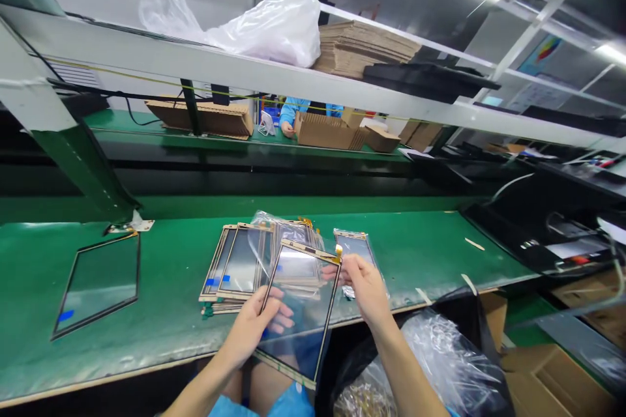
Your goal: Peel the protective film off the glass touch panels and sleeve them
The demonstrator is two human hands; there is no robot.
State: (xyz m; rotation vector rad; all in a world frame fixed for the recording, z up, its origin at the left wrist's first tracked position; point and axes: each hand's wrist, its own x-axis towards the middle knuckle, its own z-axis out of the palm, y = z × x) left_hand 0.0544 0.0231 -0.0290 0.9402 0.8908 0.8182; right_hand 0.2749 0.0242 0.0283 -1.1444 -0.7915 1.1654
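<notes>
Between my hands, tilted over the front edge of the green bench, is a clear touch-screen panel (306, 332) with a dark border and an orange flex tab at its upper right corner. My left hand (261, 319) grips its left edge, fingers showing through the glass. At the upper right, near the tab, my right hand (359, 277) pinches the other edge. Behind it lie a stack of similar panels (239, 260) with blue stickers and a crumpled clear film (264, 234). Another panel (357, 247) rests behind my right hand. A single dark-framed panel (102, 277) lies far left.
Below the bench on my right is a black-lined bin (450, 352) with clear plastic film. A cardboard box (552, 378) stands beside it. Overhead, a shelf holds a white plastic bag (274, 26) and cardboard sheets (362, 49). A co-worker's blue sleeve (296, 107) shows across the bench.
</notes>
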